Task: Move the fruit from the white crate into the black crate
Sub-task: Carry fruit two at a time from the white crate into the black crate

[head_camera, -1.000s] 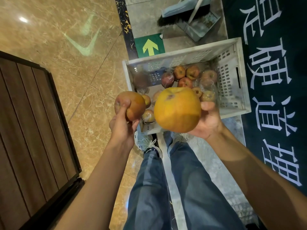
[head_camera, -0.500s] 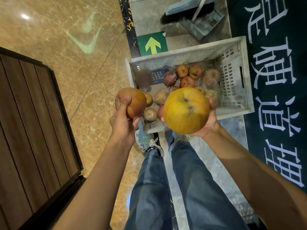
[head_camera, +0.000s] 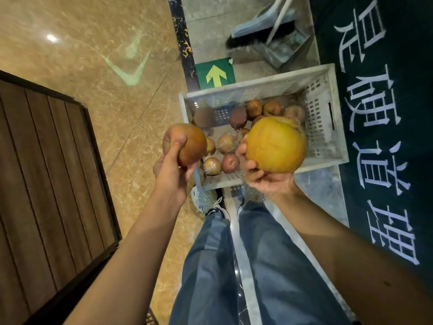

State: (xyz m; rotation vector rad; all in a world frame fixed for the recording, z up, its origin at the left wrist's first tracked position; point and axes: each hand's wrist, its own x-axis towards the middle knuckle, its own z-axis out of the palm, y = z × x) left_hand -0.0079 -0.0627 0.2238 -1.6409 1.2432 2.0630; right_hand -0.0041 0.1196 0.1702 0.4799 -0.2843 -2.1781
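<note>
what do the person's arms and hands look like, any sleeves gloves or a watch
The left hand and the right hand are ungloved, each bare from wrist to the frame edge: no sleeve, watch or bracelet shows. Most fingers are hidden, so rings cannot be ruled out.

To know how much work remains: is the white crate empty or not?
Not empty. Several apples lie inside the white crate, loosely spread over its floor.

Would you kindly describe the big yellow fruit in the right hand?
The large round yellow-orange fruit has dull, matte skin with faint brownish scuffs and a crease near its top. It is held up in front of the white perforated plastic crate, gripped from below by the right hand.
</note>
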